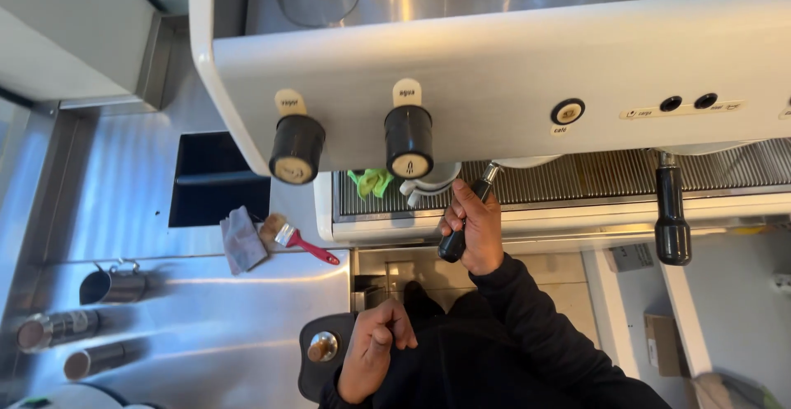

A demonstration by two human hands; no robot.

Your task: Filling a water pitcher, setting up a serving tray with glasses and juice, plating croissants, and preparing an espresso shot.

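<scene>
The right hand (471, 226) reached forward on a nearly straight, black-sleeved arm with its fingers wrapped shut in a firm grip, while the left hand (372, 351) hung low near the torso, wrist bent, fingers curled into a loose empty fist.

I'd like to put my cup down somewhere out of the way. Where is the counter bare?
The steel counter is bare between the red-handled brush and the tamper, right of the metal pitchers. It is crowded at the drip tray, where the right hand grips a portafilter handle.
</scene>
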